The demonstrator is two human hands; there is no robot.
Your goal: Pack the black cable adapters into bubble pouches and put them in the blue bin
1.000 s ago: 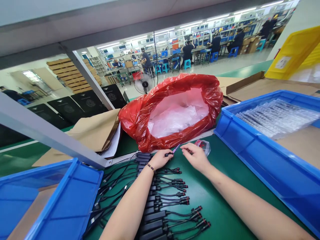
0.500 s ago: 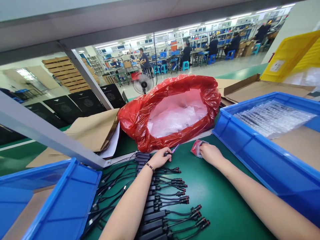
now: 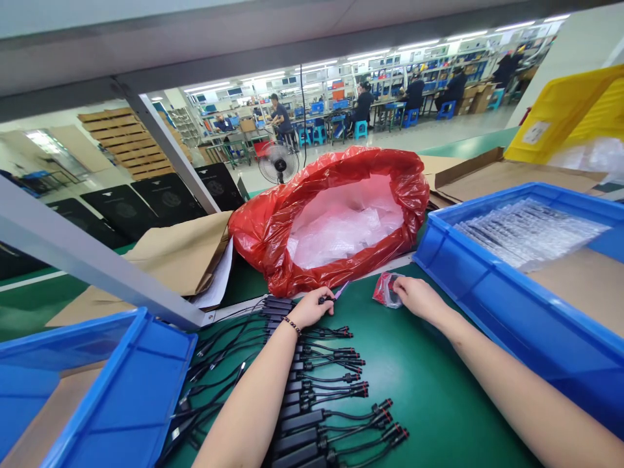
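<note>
My left hand (image 3: 311, 308) is closed round a black cable connector (image 3: 325, 299) at the far end of a row of black cable assemblies (image 3: 331, 396) laid on the green table (image 3: 429, 390). A thin purple strip (image 3: 342, 290) sticks out beside that connector. My right hand (image 3: 415, 296) rests on a small clear packet with red and black parts (image 3: 385, 290), fingers curled onto it. A beaded bracelet sits on my left wrist.
A red plastic bag (image 3: 341, 214) with clear film inside lies just behind the hands. A blue bin (image 3: 492, 292) with clear bagged items stands at the right, another blue bin (image 3: 117, 396) at the left. Brown cardboard (image 3: 185, 253) and a grey frame bar (image 3: 88, 260) lie behind-left. Other people work far behind.
My right hand moved away from the left hand, to the right, and came down on the small packet. The left hand has stayed on the connector.
</note>
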